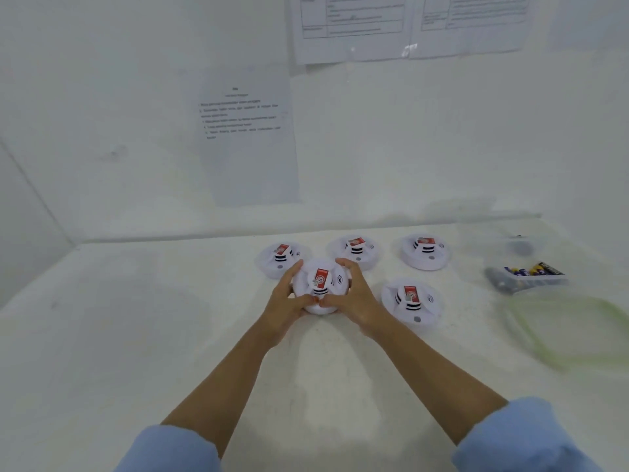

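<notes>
Forearms in pushed-back blue sleeves (170,447) ran up from the bottom edge of the frame and converged at its centre, where both hands met around one white smoke detector (320,284). The left hand (284,303) cupped the detector's left side, fingers reaching up along the far rim and thumb laid across the near edge. The right hand (355,298) mirrored it on the right side, fingers hooked over the upper rim, its thumb tip meeting the left thumb at the lower front. Each grip was half closed, curled to the round housing and holding nothing else. The detector faced up with its red label showing; whether it rested on the white worktop (136,318) or sat just above it could not be told. Four other detectors (410,299) lay near it, above and to the right. A clear tub of batteries (531,274) stood at the right of the frame, well apart.
</notes>
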{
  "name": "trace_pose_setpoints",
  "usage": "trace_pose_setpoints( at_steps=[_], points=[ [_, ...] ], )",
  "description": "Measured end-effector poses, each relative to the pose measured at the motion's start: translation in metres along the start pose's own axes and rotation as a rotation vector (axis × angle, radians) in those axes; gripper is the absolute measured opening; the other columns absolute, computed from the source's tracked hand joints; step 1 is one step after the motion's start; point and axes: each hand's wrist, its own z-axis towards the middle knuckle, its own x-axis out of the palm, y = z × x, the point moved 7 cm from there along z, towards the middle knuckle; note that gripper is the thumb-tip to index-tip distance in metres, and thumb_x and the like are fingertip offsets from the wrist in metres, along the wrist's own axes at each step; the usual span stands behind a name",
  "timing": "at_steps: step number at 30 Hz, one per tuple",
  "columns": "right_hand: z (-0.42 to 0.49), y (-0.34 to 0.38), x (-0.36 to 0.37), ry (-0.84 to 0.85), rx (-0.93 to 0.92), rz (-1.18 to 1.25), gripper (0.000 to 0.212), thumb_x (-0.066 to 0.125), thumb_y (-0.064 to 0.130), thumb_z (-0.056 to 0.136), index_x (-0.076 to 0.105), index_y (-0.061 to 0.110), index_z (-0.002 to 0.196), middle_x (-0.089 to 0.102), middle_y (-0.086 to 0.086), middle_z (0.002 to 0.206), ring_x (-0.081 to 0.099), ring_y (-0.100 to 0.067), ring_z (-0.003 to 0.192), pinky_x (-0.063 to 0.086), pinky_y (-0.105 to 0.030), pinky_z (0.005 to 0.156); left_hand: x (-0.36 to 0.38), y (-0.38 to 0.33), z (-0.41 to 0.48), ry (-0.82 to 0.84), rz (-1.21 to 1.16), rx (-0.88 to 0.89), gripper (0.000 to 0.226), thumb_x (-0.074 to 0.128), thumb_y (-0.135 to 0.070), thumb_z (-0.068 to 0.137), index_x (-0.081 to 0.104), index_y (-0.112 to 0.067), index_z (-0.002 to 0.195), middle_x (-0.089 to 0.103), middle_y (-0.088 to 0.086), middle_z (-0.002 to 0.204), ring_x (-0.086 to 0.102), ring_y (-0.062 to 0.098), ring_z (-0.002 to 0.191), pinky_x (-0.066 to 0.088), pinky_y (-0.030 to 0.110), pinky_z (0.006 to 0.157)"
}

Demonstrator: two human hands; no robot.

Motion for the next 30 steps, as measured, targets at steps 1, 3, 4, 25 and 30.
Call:
trace_pose_setpoints(
  at_steps=[1, 3, 4, 25, 30],
  points=[
    [0.000, -0.002, 0.000, -0.003, -0.007, -0.025, 0.078, 0.073, -0.005, 0.070, 0.032, 0.020, 0.131, 0.043, -0.012, 0.132, 0.050, -0.013, 0.104, 0.048, -0.019, 0.076, -0.001, 0.000, 0.000, 0.000, 0.010, 0.015, 0.067, 0.066, 0.002, 0.079, 0.041, -0.038, 0.127, 0.048, 0.006, 0.136, 0.055, 0.022, 0.118, 0.050, 0.041, 0.093],
    [0.001, -0.005, -0.001, 0.006, -0.007, -0.044, 0.080, 0.075, -0.002, 0.068, 0.032, 0.022, 0.130, 0.045, -0.012, 0.130, 0.051, -0.005, 0.097, 0.049, -0.017, 0.076, 0.000, 0.000, 0.001, 0.004, 0.021, 0.035, 0.072, 0.072, -0.006, 0.070, 0.041, -0.038, 0.126, 0.051, 0.002, 0.132, 0.054, 0.021, 0.118, 0.048, 0.043, 0.097],
    [0.001, -0.007, -0.003, 0.009, -0.002, -0.044, 0.078, 0.074, -0.003, 0.069, 0.032, 0.022, 0.130, 0.046, -0.013, 0.129, 0.051, -0.004, 0.096, 0.049, -0.017, 0.076, -0.001, 0.000, 0.001, 0.005, 0.023, 0.040, 0.072, 0.072, -0.010, 0.067, 0.042, -0.038, 0.126, 0.051, 0.001, 0.131, 0.054, 0.020, 0.118, 0.047, 0.044, 0.098],
    [0.005, -0.021, -0.005, 0.013, -0.060, -0.059, 0.074, 0.070, -0.005, 0.074, 0.029, 0.025, 0.128, 0.038, -0.012, 0.140, 0.042, -0.025, 0.128, 0.044, -0.041, 0.102, -0.004, 0.002, 0.002, 0.027, 0.160, 0.103, 0.065, 0.056, 0.000, 0.087, 0.030, -0.022, 0.142, 0.045, -0.005, 0.133, 0.054, 0.001, 0.105, 0.053, 0.016, 0.074],
    [0.003, -0.021, -0.003, 0.004, -0.071, -0.069, 0.072, 0.070, -0.004, 0.074, 0.031, 0.034, 0.122, 0.039, -0.012, 0.140, 0.042, -0.025, 0.127, 0.046, -0.038, 0.100, -0.004, 0.000, 0.001, 0.031, 0.173, 0.113, 0.065, 0.056, 0.000, 0.088, 0.030, -0.023, 0.142, 0.044, -0.007, 0.132, 0.053, 0.000, 0.106, 0.053, 0.018, 0.080]
  ],
)
